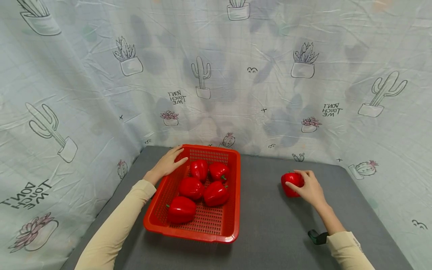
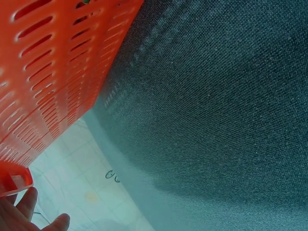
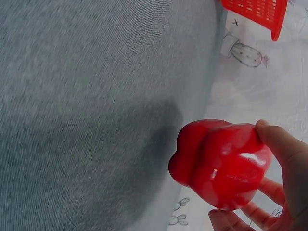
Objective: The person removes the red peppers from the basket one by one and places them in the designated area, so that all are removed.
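My right hand [image 1: 309, 190] holds a shiny red bell pepper [image 1: 289, 183] on the right side of the table, thumb on one side and fingers on the other. The right wrist view shows this bell pepper [image 3: 221, 163] beside its shadow, seemingly just off the table. To the left, a red plastic basket [image 1: 234, 221] with slotted walls contains several red bell peppers, some with green stems showing. My left hand [image 1: 167, 163] rests at the basket's far left corner, fingers extended along the rim. In the left wrist view, its fingertips appear beside the basket's rim [image 2: 24, 182].
A grey cloth-like surface covers the table [image 1: 263, 225]. A pale curtain [image 1: 229, 82] printed with cacti and lettering hangs around its back and sides. A black strap-like piece [image 1: 317, 237] sits by my right wrist.
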`<control>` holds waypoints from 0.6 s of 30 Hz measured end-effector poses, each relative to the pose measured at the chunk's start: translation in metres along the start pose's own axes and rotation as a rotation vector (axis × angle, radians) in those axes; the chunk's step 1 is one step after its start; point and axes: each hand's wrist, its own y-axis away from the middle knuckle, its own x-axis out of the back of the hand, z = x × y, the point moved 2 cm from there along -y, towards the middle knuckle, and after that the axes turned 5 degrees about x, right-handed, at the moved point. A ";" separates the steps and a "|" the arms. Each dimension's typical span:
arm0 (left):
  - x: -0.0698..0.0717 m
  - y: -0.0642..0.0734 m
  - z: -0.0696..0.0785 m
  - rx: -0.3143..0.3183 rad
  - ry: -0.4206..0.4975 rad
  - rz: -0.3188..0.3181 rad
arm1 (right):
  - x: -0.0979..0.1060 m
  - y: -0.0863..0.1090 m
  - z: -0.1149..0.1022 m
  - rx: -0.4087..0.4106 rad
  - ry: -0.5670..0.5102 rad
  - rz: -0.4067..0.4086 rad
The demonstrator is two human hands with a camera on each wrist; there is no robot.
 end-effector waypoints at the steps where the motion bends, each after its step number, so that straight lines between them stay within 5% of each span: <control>1: 0.000 0.000 0.000 -0.002 0.001 0.002 | 0.000 0.001 0.002 -0.003 0.007 0.001; 18: -0.002 0.002 -0.003 -0.014 0.011 0.010 | 0.001 0.007 0.025 -0.111 0.137 0.000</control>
